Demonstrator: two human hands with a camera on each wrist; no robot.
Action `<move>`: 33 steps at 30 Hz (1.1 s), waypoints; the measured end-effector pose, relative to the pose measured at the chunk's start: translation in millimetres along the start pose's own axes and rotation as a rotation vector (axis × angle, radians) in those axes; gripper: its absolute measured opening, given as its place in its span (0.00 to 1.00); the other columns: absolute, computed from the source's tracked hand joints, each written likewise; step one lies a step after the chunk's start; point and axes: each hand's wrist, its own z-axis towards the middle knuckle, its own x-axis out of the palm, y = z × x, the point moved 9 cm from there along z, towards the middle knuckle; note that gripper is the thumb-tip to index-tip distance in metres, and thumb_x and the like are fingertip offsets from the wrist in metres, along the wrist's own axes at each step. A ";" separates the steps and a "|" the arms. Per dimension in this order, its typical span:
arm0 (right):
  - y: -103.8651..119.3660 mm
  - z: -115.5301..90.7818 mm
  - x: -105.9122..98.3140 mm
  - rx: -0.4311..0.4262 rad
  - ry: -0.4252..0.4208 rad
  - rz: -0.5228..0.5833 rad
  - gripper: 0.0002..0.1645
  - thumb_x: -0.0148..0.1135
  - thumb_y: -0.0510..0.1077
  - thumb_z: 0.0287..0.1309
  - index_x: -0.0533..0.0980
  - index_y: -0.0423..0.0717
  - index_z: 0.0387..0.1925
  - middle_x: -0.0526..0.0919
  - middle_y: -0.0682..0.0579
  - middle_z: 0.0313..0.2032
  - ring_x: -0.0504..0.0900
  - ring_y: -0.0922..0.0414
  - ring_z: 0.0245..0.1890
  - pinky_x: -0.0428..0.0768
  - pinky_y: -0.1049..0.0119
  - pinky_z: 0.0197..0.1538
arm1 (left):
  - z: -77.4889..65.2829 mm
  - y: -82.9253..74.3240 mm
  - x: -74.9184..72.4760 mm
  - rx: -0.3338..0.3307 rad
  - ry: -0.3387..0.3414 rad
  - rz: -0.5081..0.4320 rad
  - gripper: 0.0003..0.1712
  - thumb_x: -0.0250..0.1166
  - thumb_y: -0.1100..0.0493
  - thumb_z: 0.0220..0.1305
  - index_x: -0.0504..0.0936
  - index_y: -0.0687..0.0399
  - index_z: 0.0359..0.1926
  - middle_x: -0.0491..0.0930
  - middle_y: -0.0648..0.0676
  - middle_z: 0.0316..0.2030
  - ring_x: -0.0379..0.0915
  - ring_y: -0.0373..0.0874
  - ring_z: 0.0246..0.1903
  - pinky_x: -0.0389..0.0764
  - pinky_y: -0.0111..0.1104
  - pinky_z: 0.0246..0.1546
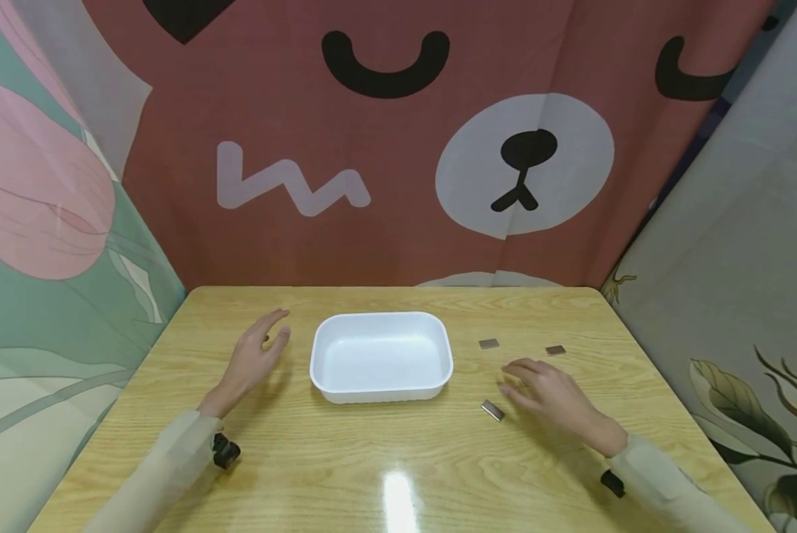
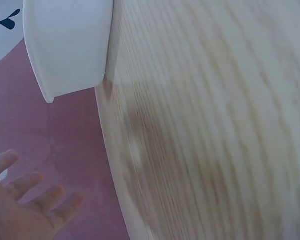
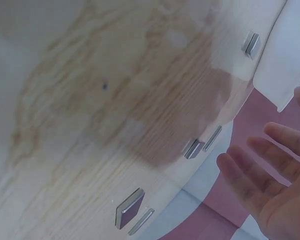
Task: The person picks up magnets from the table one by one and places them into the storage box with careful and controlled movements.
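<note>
A white rectangular plastic tray [image 1: 381, 394] sits on the wooden table between the two hands, its inside bare. To its left, the left hand [image 1: 255, 361] hovers with fingers extended and nothing in them; the left wrist view shows its fingers spread beside the tray's end [image 2: 70, 55]. The right hand [image 1: 555, 396] is held above the table on the other side, fingers loosely extended and holding nothing. Around it lie three small, flat, shiny rectangular pieces: one by the thumb [image 1: 492, 410], one beyond the fingertips [image 1: 488, 343], and a darker one [image 1: 555, 350] farther right.
The light wooden table [image 1: 318, 466] has a glare spot near the front. Behind it hangs a reddish curtain [image 1: 385, 244] with a bear face. Patterned cloths, a green one [image 1: 145, 259] and a grey one [image 1: 692, 296], flank the table's sides.
</note>
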 end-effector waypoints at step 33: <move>15.3 -7.7 16.4 -0.076 0.084 0.034 0.16 0.64 0.52 0.47 0.80 0.47 0.36 0.78 0.56 0.34 0.75 0.64 0.28 0.74 0.73 0.25 | -0.6 -12.6 8.0 0.031 -0.005 -0.025 0.22 0.51 0.50 0.64 0.68 0.46 0.59 0.64 0.53 0.59 0.63 0.51 0.54 0.74 0.48 0.41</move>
